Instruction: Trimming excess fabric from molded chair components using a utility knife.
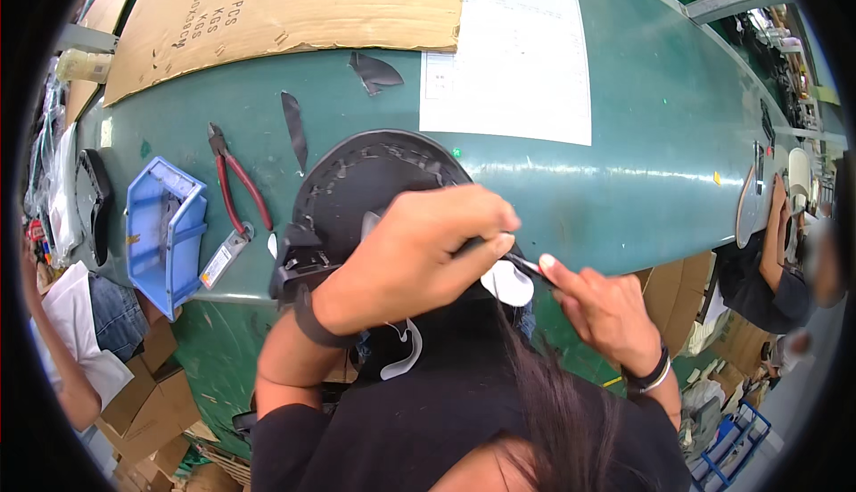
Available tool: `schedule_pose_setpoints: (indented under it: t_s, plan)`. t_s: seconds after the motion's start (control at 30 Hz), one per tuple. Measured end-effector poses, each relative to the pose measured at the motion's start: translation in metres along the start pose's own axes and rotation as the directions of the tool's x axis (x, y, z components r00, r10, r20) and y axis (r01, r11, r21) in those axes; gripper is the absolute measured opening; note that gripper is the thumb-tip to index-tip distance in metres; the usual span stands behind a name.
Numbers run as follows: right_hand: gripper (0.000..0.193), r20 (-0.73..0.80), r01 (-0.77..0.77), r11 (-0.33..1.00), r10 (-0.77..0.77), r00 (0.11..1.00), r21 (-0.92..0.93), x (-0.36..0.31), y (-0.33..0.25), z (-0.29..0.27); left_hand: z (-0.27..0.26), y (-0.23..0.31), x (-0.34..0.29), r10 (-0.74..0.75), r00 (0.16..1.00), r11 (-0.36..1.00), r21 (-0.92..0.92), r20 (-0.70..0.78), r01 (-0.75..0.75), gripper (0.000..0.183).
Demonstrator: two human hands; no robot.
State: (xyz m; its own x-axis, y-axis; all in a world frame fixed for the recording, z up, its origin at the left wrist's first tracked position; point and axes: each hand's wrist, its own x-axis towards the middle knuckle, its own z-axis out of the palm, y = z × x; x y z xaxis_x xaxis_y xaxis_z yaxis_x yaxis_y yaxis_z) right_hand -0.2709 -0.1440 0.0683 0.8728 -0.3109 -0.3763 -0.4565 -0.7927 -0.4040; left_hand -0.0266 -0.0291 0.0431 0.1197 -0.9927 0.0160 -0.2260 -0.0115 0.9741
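My left hand (428, 242) is closed in front of my chest, thumb pressed against the curled fingers. A bit of something dark shows between them, too covered to name. To its right, my right hand (602, 305) pinches a thin dark stick-like piece (528, 266) between thumb and finger, its other end pointing toward the left hand. Behind the left hand, a rounded black shell (370, 166) with a raised rim and rough bits along its inside rests at the table's near edge. A white rounded piece (508, 284) sits below the stick-like piece.
On the green table (660, 189) lie red-handled cutting pliers (234, 180), a utility knife (226, 258), a blue bin (167, 233), black scraps (375, 73), a cardboard sheet (294, 1) and a paper sheet (517, 55). Other people (767, 269) are at the far right and left.
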Motion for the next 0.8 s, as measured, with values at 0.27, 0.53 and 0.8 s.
schedule_pose_setpoints:
  t_s: [0.27, 0.53, 0.8]
  plan:
    - [0.057, 0.018, 0.102, 0.995, -0.101, 0.995, -0.024, 0.024, 0.011, -0.011, 0.025, -0.026, 0.007, 0.119, 0.982, 0.778, 0.6, 0.148, -0.185, 0.033]
    - [0.058, -0.299, -0.052, 0.951, 0.148, 0.943, 0.304, -0.01, -0.019, 0.052, -0.016, -0.034, 0.02, -0.142, 0.937, 0.271, -0.923, -0.321, -0.275, 0.021]
    - [0.055, -0.249, -0.005, 0.998, 0.021, 0.968, 0.064, 0.034, 0.002, 0.013, 0.001, -0.009, 0.027, 0.056, 0.998, 0.687, 0.726, -0.004, -0.036, 0.025]
